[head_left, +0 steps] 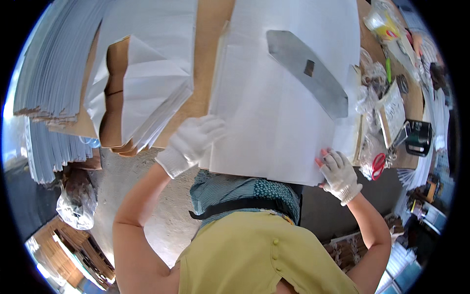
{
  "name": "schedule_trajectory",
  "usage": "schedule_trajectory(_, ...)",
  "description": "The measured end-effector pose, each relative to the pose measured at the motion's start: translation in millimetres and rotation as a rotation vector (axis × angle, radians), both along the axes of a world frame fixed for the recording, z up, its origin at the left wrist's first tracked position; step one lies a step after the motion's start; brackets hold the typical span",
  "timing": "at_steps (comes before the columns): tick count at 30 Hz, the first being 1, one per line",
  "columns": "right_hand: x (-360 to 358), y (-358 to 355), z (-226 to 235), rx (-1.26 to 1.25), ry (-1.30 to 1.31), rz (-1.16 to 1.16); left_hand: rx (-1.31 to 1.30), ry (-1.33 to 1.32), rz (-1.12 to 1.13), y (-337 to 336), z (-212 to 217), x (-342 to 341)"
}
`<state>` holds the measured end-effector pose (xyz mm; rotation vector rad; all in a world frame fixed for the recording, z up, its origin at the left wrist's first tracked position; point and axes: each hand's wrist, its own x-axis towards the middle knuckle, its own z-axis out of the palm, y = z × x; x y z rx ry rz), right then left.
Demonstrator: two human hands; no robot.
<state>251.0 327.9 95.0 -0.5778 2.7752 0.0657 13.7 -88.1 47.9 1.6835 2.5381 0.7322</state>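
Observation:
A stack of large white paper sheets (pixel 274 132) lies before me on the table. My left hand (pixel 193 142), in a white knit glove, rests with outstretched fingers over the stack's left edge near its front corner. At the near right corner is my right hand (pixel 338 176), its glove leaving some fingertips bare. Its fingers are bent and apart beside the paper's edge, and no firm hold shows. Toward the far right of the sheets lies a flat grey metal plate (pixel 308 73) with angled ends and a small dark rectangle in it.
An open white paper bag (pixel 156 78) with brown inside lies on more folded ones at left. Stacks of pale sheets (pixel 63 59) stand beyond. Red-handled scissors (pixel 378 165), crumpled clear plastic (pixel 372 88) and a black hole punch (pixel 419 138) lie along the right.

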Motion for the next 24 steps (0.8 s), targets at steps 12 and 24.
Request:
schedule_trajectory(12,-23.5,28.0,27.6,-0.77,0.324,-0.8,-0.049,-0.257,-0.056,-2.9,-14.7,-29.9)
schedule_trajectory(24,-62.8,-2.6,-91.3,-1.211,0.73,-1.354,0.403,-0.408,0.801,68.8,-32.5,-9.5)
